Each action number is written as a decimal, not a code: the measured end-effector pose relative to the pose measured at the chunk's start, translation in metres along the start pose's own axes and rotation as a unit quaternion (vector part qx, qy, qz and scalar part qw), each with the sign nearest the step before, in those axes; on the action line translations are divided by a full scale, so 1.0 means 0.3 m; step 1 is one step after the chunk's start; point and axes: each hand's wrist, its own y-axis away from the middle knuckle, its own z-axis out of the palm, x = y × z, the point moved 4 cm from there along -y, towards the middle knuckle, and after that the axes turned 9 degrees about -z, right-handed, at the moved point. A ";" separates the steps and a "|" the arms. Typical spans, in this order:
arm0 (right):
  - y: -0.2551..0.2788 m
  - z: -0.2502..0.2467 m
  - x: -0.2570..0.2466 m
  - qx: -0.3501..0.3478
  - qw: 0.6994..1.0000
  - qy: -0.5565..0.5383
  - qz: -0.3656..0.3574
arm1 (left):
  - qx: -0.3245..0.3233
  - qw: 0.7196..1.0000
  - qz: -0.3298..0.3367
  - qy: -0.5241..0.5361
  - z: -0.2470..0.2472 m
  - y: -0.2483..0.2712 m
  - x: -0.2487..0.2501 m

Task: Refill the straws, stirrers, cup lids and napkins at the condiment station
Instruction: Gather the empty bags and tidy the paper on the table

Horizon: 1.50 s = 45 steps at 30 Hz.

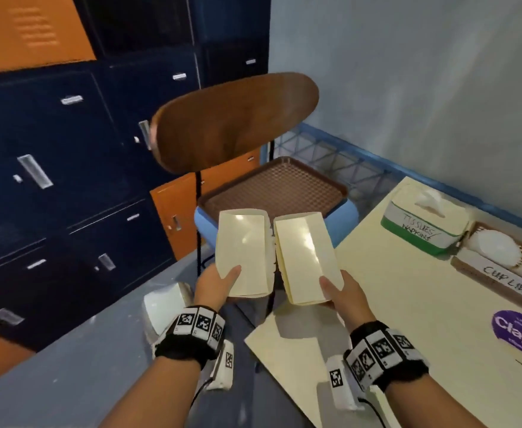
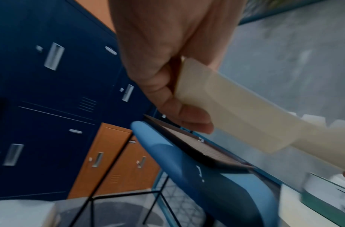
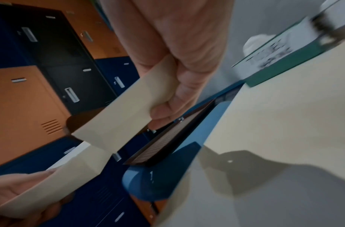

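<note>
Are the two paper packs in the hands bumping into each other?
Cannot tell. In the head view the left pack and right pack sit edge to edge, with no plain gap or contact; the wrist views are blurred.

Two cream paper packets held side by side above chair seat: left hand [image 1: 215,281] pinching left packet [image 1: 243,253], right hand [image 1: 343,293] pinching right packet [image 1: 306,257]. Brown tray [image 1: 273,188] on seat.

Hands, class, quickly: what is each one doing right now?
Left hand: grips a cream paper packet by its near end.
Right hand: grips a second cream packet the same way.
</note>
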 end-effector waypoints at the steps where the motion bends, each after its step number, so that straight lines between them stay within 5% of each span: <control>1: -0.018 0.071 -0.016 -0.013 1.000 0.004 -0.007 | 0.012 1.000 -0.007 0.009 -0.066 -0.020 -0.034; 11: -0.124 0.727 -0.165 -0.183 0.980 0.068 -0.043 | 0.128 0.977 -0.127 0.110 -0.585 -0.221 -0.410; 17: -0.241 1.072 -0.068 -0.270 0.961 0.022 0.056 | 0.211 0.940 -0.211 0.167 -0.719 -0.245 -0.672; 32: -0.337 1.585 0.608 -0.216 0.925 0.122 0.288 | 0.248 0.885 -0.338 0.202 -0.684 -0.424 -1.261; 45: -0.515 1.837 0.872 -0.304 0.881 0.303 0.200 | 0.236 0.881 -0.381 0.153 -0.552 -0.524 -1.561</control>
